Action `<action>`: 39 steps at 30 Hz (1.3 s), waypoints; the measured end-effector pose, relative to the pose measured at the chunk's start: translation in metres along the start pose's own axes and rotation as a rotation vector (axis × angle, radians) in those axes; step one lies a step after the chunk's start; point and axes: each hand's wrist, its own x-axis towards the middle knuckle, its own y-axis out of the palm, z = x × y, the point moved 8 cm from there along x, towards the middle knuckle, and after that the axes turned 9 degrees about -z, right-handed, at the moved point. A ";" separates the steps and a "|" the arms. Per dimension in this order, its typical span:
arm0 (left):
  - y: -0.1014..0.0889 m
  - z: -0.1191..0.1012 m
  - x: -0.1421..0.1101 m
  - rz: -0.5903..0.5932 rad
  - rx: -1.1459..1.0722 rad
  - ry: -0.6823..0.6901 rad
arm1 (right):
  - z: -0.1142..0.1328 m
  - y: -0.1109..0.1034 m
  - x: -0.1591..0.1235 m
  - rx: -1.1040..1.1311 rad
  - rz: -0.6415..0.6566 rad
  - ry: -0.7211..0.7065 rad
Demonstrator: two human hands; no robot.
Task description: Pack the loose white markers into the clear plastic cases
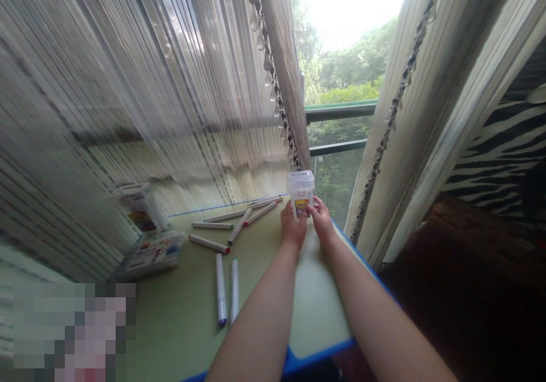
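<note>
Both my hands hold a clear plastic box with a closed lid and a yellow and red label on its front. It is at the far right corner of the table. My left hand grips its left side and lower front. The fingers of my right hand wrap its right side, with the thumb near the label. To the left of my forearms several white markers lie scattered, among them a red-ended marker, a purple-ended marker and a green-ended marker.
The pale green table has a blue edge. A flat clear case lies at its left, with another clear box behind it. String curtains hang along the far side. A green railing crosses the window.
</note>
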 end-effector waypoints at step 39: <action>-0.175 -0.119 -0.029 0.226 0.680 0.686 | 0.060 0.077 -0.154 0.204 0.904 0.553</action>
